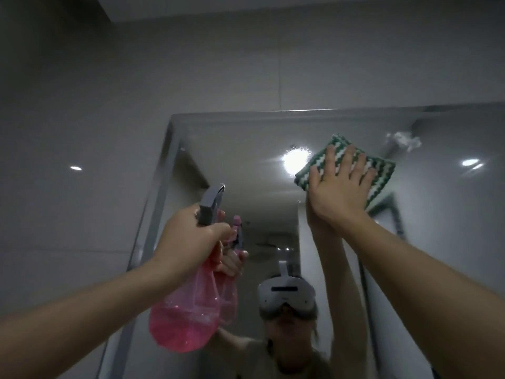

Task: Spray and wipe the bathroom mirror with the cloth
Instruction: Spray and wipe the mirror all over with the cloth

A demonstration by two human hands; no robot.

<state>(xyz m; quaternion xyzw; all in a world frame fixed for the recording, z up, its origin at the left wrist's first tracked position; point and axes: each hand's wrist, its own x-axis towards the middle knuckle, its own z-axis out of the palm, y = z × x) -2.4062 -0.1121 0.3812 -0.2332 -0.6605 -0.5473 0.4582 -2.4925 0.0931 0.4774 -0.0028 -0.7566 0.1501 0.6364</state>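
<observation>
Mirror [246,165]: frameless pane on a grey tiled wall [82,105], seen from below; its top edge runs across the upper middle of the view; ceiling lights show in it as bright spots
Cloth [382,170]: green-and-white zigzag weave, folded; pressed flat against the glass near the mirror's upper right
Right hand [341,190]: fingers straight and spread, palm laid over the cloth; grip wide, pressing rather than clasping
Foam patch [404,142]: small white smear on the glass, just up and right of the cloth; apart from it
Spray bottle [185,310]: translucent pink body holding pink liquid, grey trigger head at top; nozzle turned toward the mirror's left part; held just off the glass
Left hand [191,239]: grip holding the spray bottle, fingers wrapped round its neck below the trigger head
Reflection: both raised arms, the bottle and a white headset [285,294] repeated in the glass below
</observation>
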